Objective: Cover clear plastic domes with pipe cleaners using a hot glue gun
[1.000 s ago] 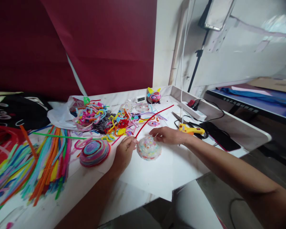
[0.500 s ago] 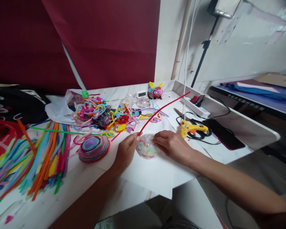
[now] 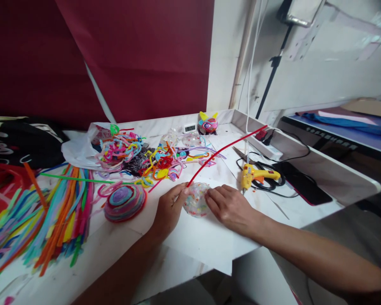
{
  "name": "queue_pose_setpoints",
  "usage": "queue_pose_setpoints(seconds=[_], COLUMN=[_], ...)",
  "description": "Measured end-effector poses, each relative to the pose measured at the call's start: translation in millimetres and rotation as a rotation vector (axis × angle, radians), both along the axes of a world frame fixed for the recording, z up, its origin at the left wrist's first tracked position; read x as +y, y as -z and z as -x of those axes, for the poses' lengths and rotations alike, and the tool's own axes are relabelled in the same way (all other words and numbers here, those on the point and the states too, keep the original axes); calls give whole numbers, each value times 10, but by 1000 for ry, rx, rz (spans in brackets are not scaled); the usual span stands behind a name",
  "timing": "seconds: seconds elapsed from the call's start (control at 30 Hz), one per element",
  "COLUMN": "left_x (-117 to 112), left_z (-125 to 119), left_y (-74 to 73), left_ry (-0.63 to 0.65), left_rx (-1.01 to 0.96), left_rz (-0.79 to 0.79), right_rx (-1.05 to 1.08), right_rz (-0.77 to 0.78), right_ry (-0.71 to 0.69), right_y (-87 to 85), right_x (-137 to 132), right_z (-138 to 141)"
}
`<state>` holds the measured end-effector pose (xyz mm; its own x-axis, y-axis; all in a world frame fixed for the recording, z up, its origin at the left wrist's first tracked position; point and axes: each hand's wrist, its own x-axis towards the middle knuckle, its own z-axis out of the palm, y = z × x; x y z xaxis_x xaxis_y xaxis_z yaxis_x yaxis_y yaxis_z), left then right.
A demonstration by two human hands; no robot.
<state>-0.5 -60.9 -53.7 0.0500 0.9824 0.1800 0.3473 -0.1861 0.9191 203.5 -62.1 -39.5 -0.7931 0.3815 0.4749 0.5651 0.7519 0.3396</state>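
Observation:
A long red pipe cleaner [image 3: 222, 149] rises to the right from between the thumb and fingers of my left hand [image 3: 170, 207], which is closed on its lower end. Under both hands, on white paper, sits a clear plastic dome [image 3: 197, 201] speckled with coloured bits. My right hand [image 3: 227, 208] has its fingers drawn together at the dome's right side, gripping its edge. Left of my left hand lies a dome wound with coloured pipe cleaners [image 3: 126, 202]. A yellow hot glue gun [image 3: 257, 174] lies right of my right hand, over black-handled scissors [image 3: 273, 181].
Bundled pipe cleaners [image 3: 63, 212] spread over the table's left side. Behind are a heap of coloured pieces [image 3: 120, 148], a small digital clock [image 3: 189, 128] and a yellow-eared figure [image 3: 208, 123]. A power strip [image 3: 266, 148] and phone [image 3: 305, 182] are at the right, by the raised table edge.
The red pipe cleaner has swung lower, its free tip now farther right. Both hands stay at the speckled dome. The view has shifted slightly.

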Motion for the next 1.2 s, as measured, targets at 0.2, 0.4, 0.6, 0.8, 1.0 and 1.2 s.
queue_pose_setpoints(seconds=[0.2,0.4,0.6,0.8,1.0,1.2], left_x=[12,8,7,24,28,24], left_z=[4,0,-2,4,33,43], left_y=[53,30,36,22,14,23], left_ry=[23,34,40,51,76,70], left_rx=[-3,-16,-16,-4,33,51], left_rz=[-8,29,52,43,49,42], right_rx=[9,-30,-62,-79,-99,-90], right_rz=[12,25,-20,-13,-15,-3], right_ry=[35,51,57,130,195,190], right_y=[17,33,11,-37,-9,47], right_x=[28,11,-28,-45,-37,-32], right_z=[-28,-29,48,124,145,113])
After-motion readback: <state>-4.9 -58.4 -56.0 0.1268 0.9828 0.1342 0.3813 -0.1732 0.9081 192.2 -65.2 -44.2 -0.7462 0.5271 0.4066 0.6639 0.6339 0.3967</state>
